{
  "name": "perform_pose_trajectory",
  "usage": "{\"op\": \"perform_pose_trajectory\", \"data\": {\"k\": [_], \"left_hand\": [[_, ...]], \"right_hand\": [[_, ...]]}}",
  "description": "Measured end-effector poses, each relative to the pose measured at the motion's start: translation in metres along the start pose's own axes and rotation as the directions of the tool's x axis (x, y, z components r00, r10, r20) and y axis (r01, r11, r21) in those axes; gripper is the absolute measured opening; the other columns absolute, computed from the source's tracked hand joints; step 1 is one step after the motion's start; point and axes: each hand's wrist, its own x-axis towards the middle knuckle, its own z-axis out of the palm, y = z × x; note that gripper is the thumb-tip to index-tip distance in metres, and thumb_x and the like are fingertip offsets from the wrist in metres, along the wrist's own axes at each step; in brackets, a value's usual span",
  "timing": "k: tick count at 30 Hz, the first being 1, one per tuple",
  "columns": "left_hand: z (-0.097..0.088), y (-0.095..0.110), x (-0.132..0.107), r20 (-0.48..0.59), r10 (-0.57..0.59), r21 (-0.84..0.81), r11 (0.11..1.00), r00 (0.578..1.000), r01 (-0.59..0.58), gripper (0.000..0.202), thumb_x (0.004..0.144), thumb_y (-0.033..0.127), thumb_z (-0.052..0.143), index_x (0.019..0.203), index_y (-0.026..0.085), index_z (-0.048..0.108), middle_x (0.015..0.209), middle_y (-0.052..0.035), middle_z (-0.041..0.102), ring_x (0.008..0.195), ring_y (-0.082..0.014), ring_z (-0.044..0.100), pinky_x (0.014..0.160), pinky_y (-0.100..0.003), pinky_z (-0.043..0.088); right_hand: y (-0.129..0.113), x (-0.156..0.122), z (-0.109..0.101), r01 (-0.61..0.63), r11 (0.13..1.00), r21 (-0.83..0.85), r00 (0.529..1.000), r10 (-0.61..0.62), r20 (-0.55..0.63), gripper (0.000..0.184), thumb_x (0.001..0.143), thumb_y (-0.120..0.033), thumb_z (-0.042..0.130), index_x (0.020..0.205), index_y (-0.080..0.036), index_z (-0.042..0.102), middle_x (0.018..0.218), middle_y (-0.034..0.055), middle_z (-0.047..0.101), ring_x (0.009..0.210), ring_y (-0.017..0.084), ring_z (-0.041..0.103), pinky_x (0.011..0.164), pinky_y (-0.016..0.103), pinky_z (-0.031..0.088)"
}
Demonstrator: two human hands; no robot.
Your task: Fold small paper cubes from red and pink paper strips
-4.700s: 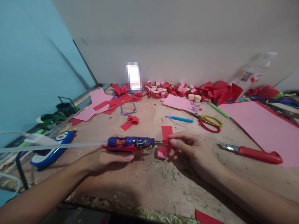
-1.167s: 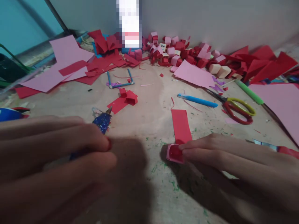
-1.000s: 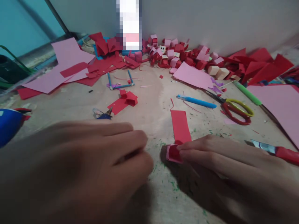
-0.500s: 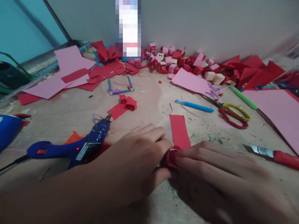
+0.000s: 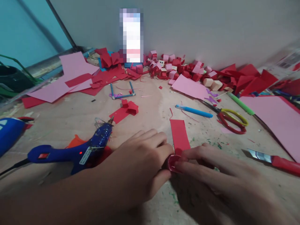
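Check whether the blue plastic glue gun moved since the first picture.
Yes, the glue gun moved left: its metal tip, earlier right of the blue U-shaped stick frame, now sits below the frame's left corner.

Near, the paper box (image 5: 172, 161) is between the glue gun (image 5: 87, 152) at left and the knife (image 5: 276, 161) at right; cubes (image 5: 177, 67) lie far.

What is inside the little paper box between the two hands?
In the paper box, reddish inner walls and a fingertip of the right hand show; that finger hides the rest.
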Motion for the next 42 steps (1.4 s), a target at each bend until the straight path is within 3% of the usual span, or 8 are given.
{"op": "perform_pose_trajectory", "data": {"k": [4, 9, 13, 19, 29, 36, 42], "left_hand": [[0.001, 0.0, -0.001, -0.017, -0.002, 0.001, 1.0, 1.0, 0.002, 0.01, 0.089, 0.026, 0.07, 0.093, 0.019, 0.065, 0.097, -0.0059, 0.063, 0.089, -0.0248, 0.056, 0.081, -0.039, 0.046], [0.002, 0.0, 0.0, -0.01, -0.013, -0.005, 1.0, 1.0, 0.013, 0.01, 0.088, 0.025, 0.071, 0.092, 0.02, 0.064, 0.096, -0.0058, 0.063, 0.089, -0.0251, 0.056, 0.079, -0.038, 0.045], [0.002, 0.0, 0.0, -0.002, -0.023, -0.012, 1.0, 1.0, 0.023, 0.01, 0.087, 0.025, 0.071, 0.092, 0.02, 0.064, 0.097, -0.0059, 0.062, 0.089, -0.025, 0.055, 0.078, -0.038, 0.045], [0.001, -0.001, 0.0, -0.016, -0.018, -0.038, 0.999, 1.0, 0.018, 0.009, 0.087, 0.023, 0.071, 0.091, 0.019, 0.064, 0.096, -0.0061, 0.063, 0.089, -0.0252, 0.055, 0.078, -0.038, 0.045], [0.003, 0.001, -0.001, -0.017, -0.021, -0.063, 0.998, 1.0, 0.02, 0.008, 0.089, 0.023, 0.07, 0.093, 0.019, 0.065, 0.097, -0.0058, 0.063, 0.091, -0.0259, 0.055, 0.082, -0.04, 0.044], [0.001, 0.003, 0.0, 0.008, -0.05, -0.031, 0.998, 0.999, 0.05, 0.007, 0.089, 0.021, 0.07, 0.091, 0.019, 0.063, 0.097, -0.0058, 0.063, 0.091, -0.0265, 0.055, 0.081, -0.041, 0.043], [0.006, -0.001, -0.001, -0.072, 0.043, 0.011, 0.999, 0.997, -0.042, 0.009, 0.085, 0.016, 0.069, 0.089, 0.018, 0.061, 0.093, -0.0058, 0.062, 0.086, -0.025, 0.054, 0.079, -0.04, 0.042]], "right_hand": [[0.0, 0.002, -0.001, 0.039, 0.999, 0.014, 0.999, -0.039, -0.009, 0.022, 0.093, -0.008, 0.056, 0.098, -0.022, 0.072, 0.092, 0.0064, 0.075, 0.071, 0.016, 0.07, 0.062, 0.025, 0.058], [-0.001, 0.0, 0.002, -0.023, 1.0, 0.014, 1.0, 0.023, -0.019, 0.017, 0.091, -0.009, 0.061, 0.096, -0.022, 0.071, 0.092, 0.0051, 0.073, 0.074, 0.017, 0.068, 0.064, 0.028, 0.057], [-0.002, -0.001, 0.001, -0.056, 0.998, 0.021, 0.998, 0.056, 0.021, 0.019, 0.096, -0.011, 0.057, 0.094, -0.022, 0.072, 0.091, 0.0055, 0.069, 0.076, 0.018, 0.065, 0.063, 0.029, 0.056], [0.001, -0.002, -0.006, -0.025, 0.998, -0.057, 0.992, 0.031, 0.121, 0.023, 0.097, -0.015, 0.055, 0.108, -0.024, 0.073, 0.095, 0.0087, 0.068, 0.082, 0.023, 0.066, 0.061, 0.031, 0.057], [-0.001, 0.001, -0.005, -0.061, 0.983, -0.173, 0.971, 0.099, 0.219, 0.019, 0.095, -0.023, 0.058, 0.106, -0.027, 0.073, 0.095, 0.0071, 0.065, 0.082, 0.022, 0.066, 0.054, 0.028, 0.053], [-0.006, 0.005, -0.004, -0.048, 0.972, -0.231, 0.969, 0.101, 0.224, 0.013, 0.091, -0.017, 0.056, 0.088, -0.023, 0.068, 0.085, 0.0045, 0.066, 0.064, 0.017, 0.066, 0.043, 0.025, 0.045], [-0.01, 0.007, -0.001, -0.035, 0.96, -0.277, 0.961, 0.109, 0.256, 0.01, 0.081, -0.014, 0.06, 0.08, -0.023, 0.063, 0.077, 0.0009, 0.068, 0.049, 0.013, 0.061, 0.039, 0.026, 0.041]]}}
